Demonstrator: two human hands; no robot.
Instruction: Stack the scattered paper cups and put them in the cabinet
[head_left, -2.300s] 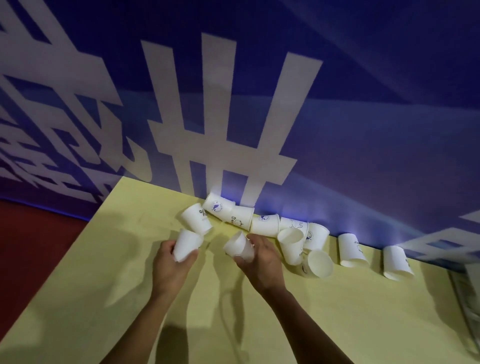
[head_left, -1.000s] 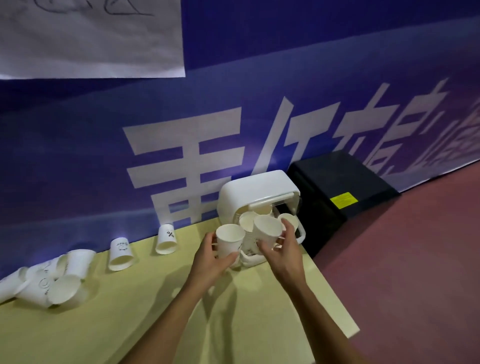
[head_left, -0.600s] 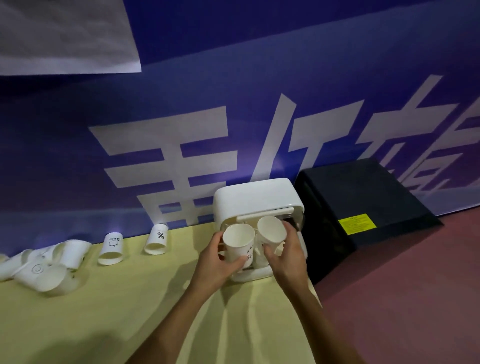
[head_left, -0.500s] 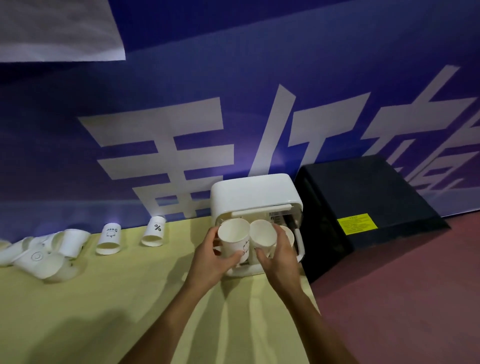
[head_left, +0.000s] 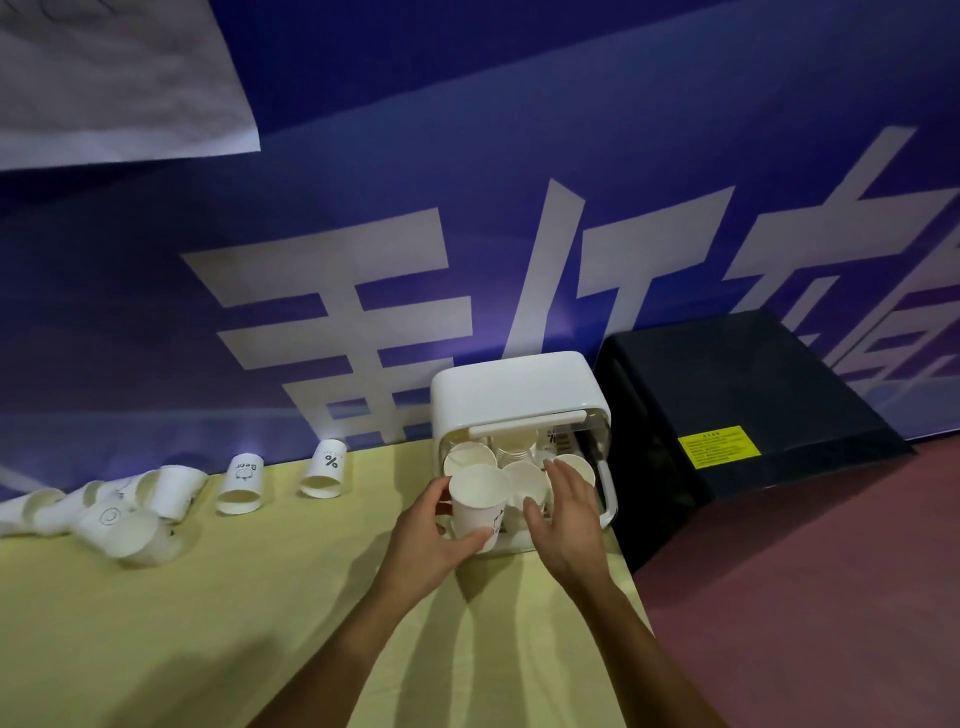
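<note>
**Right cup (head_left: 524, 480) goes into the cabinet (head_left: 514, 389); left cup (head_left: 478, 501) waits at the door**

Since half a second ago, your right cup has sunk lower into the cabinet mouth and your fingers have loosened off it. The left cup has barely shifted.

Far left on the table (head_left: 260, 597), a heap (head_left: 119, 519) of cups lies tipped over against the banner (head_left: 363, 234). Right of it, two cups stand mouth-down and apart from each other: the Bear cup (head_left: 241, 483) and the % cup (head_left: 324, 467). None of these is stacked yet.

Your left hand (head_left: 431, 535) grips the left cup upright, fingers round its wall, just in front of the cabinet opening. Inside, several cups stand loose side by side. What looks like a nested stack (head_left: 514, 447) shows further back.

Your right hand (head_left: 566, 514) is slack, with its fingers nearly straight and the thumb by the right cup's wall. I judge that cup released, not held. A third cup (head_left: 579, 465) sits just behind your fingers. Right of the cabinet, off the table, stands a black box (head_left: 737, 395).

One more cup is now stored, but it is unstacked, so the cabinet is filling with singles. You would do better to nest your left cup into one already inside, then go back for the heap.
</note>
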